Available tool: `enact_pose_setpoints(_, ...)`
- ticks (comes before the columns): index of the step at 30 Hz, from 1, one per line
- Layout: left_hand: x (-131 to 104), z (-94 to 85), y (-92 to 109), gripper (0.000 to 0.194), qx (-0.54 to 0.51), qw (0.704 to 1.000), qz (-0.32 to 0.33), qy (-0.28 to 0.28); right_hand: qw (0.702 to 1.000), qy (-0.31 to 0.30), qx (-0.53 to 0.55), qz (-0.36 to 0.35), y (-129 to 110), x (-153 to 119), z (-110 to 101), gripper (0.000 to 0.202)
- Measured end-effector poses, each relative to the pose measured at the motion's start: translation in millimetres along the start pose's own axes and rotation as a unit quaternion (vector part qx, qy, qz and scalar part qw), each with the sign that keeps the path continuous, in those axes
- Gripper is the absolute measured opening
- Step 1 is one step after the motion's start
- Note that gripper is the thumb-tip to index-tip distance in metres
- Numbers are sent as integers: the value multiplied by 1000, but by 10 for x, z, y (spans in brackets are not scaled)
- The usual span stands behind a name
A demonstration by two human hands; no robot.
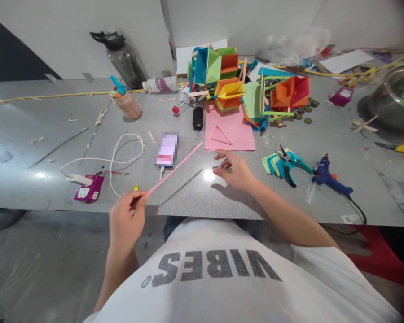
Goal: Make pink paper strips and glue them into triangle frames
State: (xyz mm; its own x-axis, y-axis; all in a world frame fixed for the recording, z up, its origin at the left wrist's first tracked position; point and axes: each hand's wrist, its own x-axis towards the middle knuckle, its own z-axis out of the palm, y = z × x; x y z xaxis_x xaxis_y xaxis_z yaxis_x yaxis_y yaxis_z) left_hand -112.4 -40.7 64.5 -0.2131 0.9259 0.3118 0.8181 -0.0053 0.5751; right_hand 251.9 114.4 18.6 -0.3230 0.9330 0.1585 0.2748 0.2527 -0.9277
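Note:
Between thumb and fingers, my left hand (128, 217) pinches one end of a long pink paper strip (175, 168), which slants up and to the right above the table. My right hand (232, 169) is held over the table beyond the strip's far end, fingers bent and apart, with nothing in it. Just past that hand lies a pink sheet of paper (230, 123), and on it rests a folded pink paper triangle (221, 136). A phone (167, 150) with a cable plugged in lies behind the strip.
Pliers (291, 166) lie on folded paper pieces beside a blue glue gun (330, 175) at right. Colourful paper structures (218, 76) stand at the back. A black case (198, 118), a bottle (124, 60), a stick cup (128, 105) and a purple power adapter (89, 188) are further left.

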Motion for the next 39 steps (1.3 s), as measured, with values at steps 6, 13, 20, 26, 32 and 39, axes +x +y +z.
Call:
enact_pose_setpoints(6, 253, 469, 306, 16, -13, 982, 186, 23, 936, -59, 341, 69, -162, -22, 9, 61)
enact_pose_setpoints(13, 1070, 807, 581, 35, 19, 957, 285, 51, 918, 140, 368, -35, -238, 73, -443, 51)
enact_pose_setpoints(20, 1527, 1243, 951, 42, -416, 888, 140, 135, 922, 208, 325, -34, -106, 136, -555, 37)
enact_pose_setpoints(26, 1444, 1685, 1117, 45, -644, 755, -112, -53, 923, 226, 304, -61, 35, 130, -227, 35)
enact_pose_setpoints(32, 1215, 1853, 1090, 33, -682, 663, -259, -166, 959, 134, 226, -104, 1, -83, -75, 21)
enact_pose_setpoints(39, 1084, 1844, 1078, 42, -667, 618, -309, -279, 952, 63, -41, -298, 33, -75, -156, 18)
